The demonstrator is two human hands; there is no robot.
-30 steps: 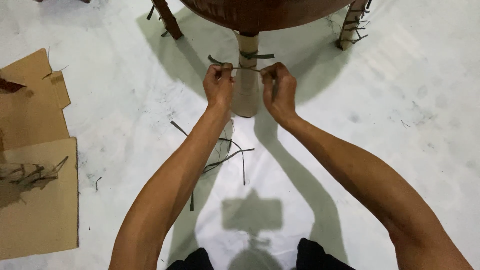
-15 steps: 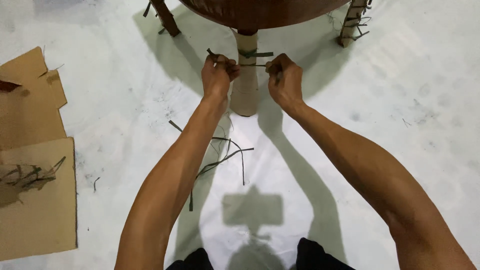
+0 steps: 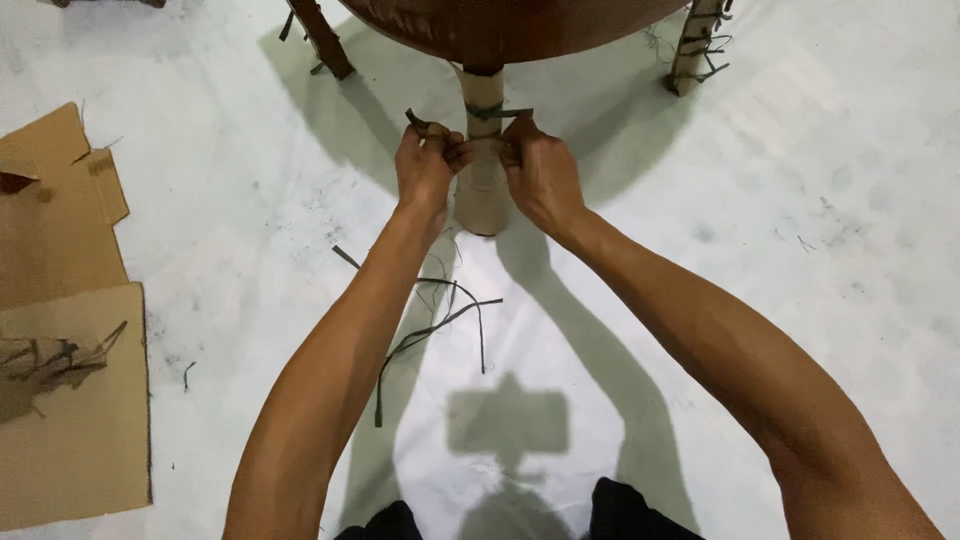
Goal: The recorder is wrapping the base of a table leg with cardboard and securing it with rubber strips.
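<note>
Head cam looking straight down, so nearest is a pair of dark-clothed knees [image 3: 500, 515] at the bottom edge, with the camera's own shadow on the pale concrete floor [image 3: 820, 200] just above them. A bit further out, loose dark green strips [image 3: 440, 320] lie scattered on the floor between the forearms. Off to the left are flat brown cardboard sheets [image 3: 70, 400], one with a little bundle of strips on it.

Further up, both hands meet at the paper-wrapped tan table leg [image 3: 482, 195], which stands upright under a round reddish-brown wooden tabletop [image 3: 500, 25]. Left hand [image 3: 428, 165] is closed, pinching the end of a dark green tie strip [image 3: 497, 112] that wraps around the leg. Right hand [image 3: 540, 170] is also closed, fingertips pressed to the leg right at that strip. Farthest back, two more legs, the right one [image 3: 697, 45] wrapped and tied too.
</note>
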